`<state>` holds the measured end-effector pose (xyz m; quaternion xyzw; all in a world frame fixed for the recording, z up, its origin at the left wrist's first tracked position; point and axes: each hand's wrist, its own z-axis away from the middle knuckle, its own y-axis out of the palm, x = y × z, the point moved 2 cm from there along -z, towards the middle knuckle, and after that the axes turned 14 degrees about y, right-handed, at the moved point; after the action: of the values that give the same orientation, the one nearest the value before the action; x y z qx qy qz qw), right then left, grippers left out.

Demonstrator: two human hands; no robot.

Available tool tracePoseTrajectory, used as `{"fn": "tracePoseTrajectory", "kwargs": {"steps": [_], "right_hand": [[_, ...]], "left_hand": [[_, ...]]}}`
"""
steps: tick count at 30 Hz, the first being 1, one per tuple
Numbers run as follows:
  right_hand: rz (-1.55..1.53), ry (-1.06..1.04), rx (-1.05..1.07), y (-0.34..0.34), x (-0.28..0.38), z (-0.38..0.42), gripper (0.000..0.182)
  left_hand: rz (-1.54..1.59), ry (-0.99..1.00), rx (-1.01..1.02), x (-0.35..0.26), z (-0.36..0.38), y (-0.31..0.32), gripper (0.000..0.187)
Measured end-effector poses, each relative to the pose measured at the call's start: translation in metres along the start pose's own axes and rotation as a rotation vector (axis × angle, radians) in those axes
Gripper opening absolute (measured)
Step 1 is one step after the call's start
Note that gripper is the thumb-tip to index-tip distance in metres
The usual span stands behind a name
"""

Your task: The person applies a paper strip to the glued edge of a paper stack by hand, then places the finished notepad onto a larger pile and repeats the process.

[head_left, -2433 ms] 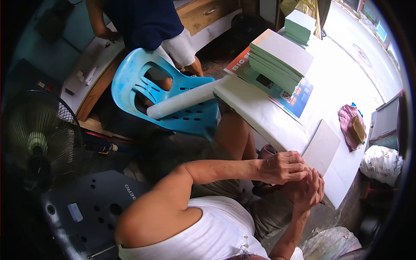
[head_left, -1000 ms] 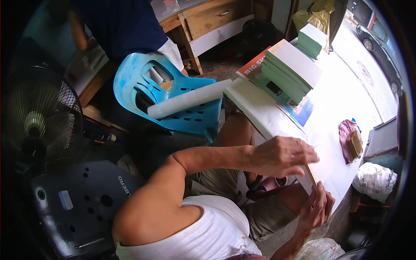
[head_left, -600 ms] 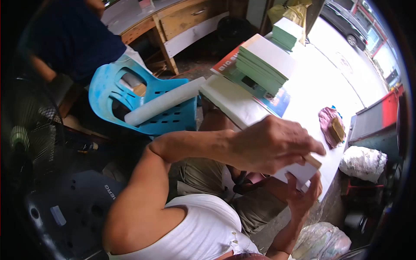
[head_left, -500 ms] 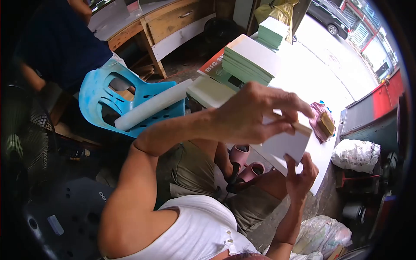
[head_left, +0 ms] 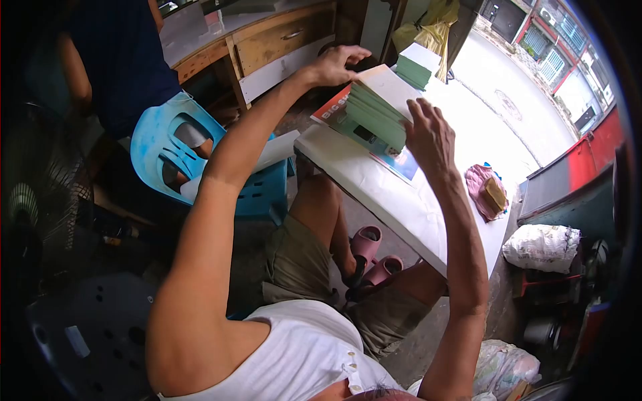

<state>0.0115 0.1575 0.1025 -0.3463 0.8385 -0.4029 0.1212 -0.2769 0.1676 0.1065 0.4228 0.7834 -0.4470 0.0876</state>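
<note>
Both our hands have moved from the table's near edge to the green-edged stack (head_left: 376, 112) on the table (head_left: 414, 208); our left hand (head_left: 332, 67) reaches to its far-left end, thumb and fingers apart; our right hand (head_left: 431, 137) bends at its right end, though we cannot tell its grip; a translucent bag (head_left: 506, 369) holds pale contents.

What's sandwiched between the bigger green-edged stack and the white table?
A printed sheet with a red corner: the head view shows it sticking out from under the bigger stack, on the white table.
</note>
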Motion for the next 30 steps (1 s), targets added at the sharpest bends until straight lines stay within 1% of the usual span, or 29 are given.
{"fn": "tracePoseTrajectory", "kwargs": {"steps": [1,3,4,6,7,8,9,10,11,13,14,16,17,19,20,23,24,27,28,30], "right_hand": [[-0.048,0.013,0.013,0.004,0.002,0.012,0.051],[-0.074,0.047,-0.115,0.009,0.000,0.026,0.051],[-0.072,0.123,-0.119,0.010,0.000,0.027,0.050],[-0.068,0.274,-0.123,0.010,0.000,0.030,0.047],[-0.122,0.331,-0.030,0.013,-0.003,0.028,0.046],[-0.176,0.387,0.058,0.016,-0.006,0.023,0.045],[-0.232,0.444,0.143,0.019,-0.010,0.019,0.045],[-0.174,0.380,0.094,0.023,-0.016,0.017,0.042],[-0.183,0.383,0.101,0.026,-0.020,0.016,0.044],[-0.201,0.389,0.120,0.028,-0.023,0.015,0.048],[-0.237,0.393,0.089,0.028,-0.025,0.015,0.050],[-0.309,0.404,0.026,0.022,-0.025,0.017,0.053],[-0.293,0.437,0.043,0.020,-0.025,0.018,0.053],[-0.263,0.504,0.078,0.014,-0.022,0.018,0.053],[-0.290,0.453,0.042,0.022,-0.028,0.020,0.048],[-0.278,0.437,0.083,0.022,-0.021,0.020,0.037],[-0.212,0.386,0.069,0.023,-0.018,0.020,0.027],[-0.207,0.434,0.120,0.023,-0.014,0.018,0.020],[-0.210,0.434,0.163,0.023,-0.016,0.018,0.025],[-0.338,0.359,0.050,0.031,-0.025,0.028,0.034]], "left_hand": [[0.082,-0.144,0.021,0.014,0.015,0.006,0.060],[0.211,-0.323,0.028,0.006,0.036,0.015,0.067],[0.218,-0.268,0.083,-0.002,0.041,0.018,0.062],[0.221,-0.282,0.102,-0.012,0.042,0.025,0.058],[0.220,-0.286,0.111,-0.014,0.040,0.029,0.056],[0.122,-0.261,0.075,-0.017,0.037,0.029,0.050],[0.007,-0.236,0.073,-0.019,0.033,0.028,0.050],[-0.109,-0.212,0.068,-0.022,0.028,0.025,0.049],[-0.224,-0.188,0.062,-0.025,0.025,0.023,0.049],[-0.279,-0.141,-0.079,-0.018,0.026,0.024,0.044],[-0.306,-0.117,-0.149,-0.015,0.026,0.024,0.042],[-0.325,-0.048,-0.050,-0.016,0.022,0.019,0.038],[-0.334,-0.016,-0.001,-0.017,0.021,0.017,0.036],[-0.411,-0.017,-0.001,-0.029,0.023,0.016,0.033],[-0.449,-0.013,0.001,-0.034,0.023,0.017,0.032],[-0.495,0.068,-0.057,-0.034,0.026,0.018,0.030],[-0.467,0.052,-0.067,-0.032,0.028,0.017,0.029],[-0.416,0.022,-0.086,-0.031,0.031,0.011,0.029],[-0.420,0.024,-0.082,-0.033,0.030,0.011,0.029],[-0.462,-0.008,-0.038,-0.040,0.029,0.007,0.031]]}}
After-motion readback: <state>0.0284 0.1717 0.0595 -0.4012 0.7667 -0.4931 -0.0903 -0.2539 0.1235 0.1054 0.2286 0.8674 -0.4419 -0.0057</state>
